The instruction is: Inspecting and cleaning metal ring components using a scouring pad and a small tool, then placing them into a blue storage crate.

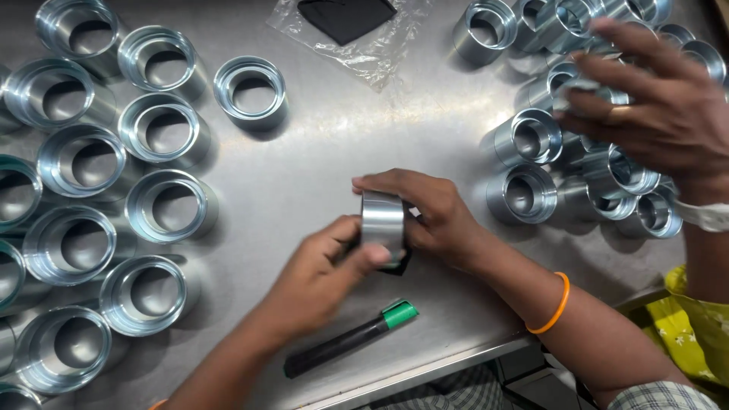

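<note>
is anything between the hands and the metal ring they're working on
No. The left hand and right hand both grip the metal ring directly. The marker lies nearer the table edge, apart from them.

Pretty bright, even light from overhead — the steel table [342,159] throws back a soft whitish sheen rather than hard hotspots. The metal rings [163,133] on the left catch crisp glints on their rims and drop short, soft shadows to the right. Plastic bag [364,45] up top has some glare. Another person's hand [653,106] at the upper right is smeared with motion blur, and the left hand [319,277] is a bit soft too. Slight wide-angle bending at the edges.
</note>
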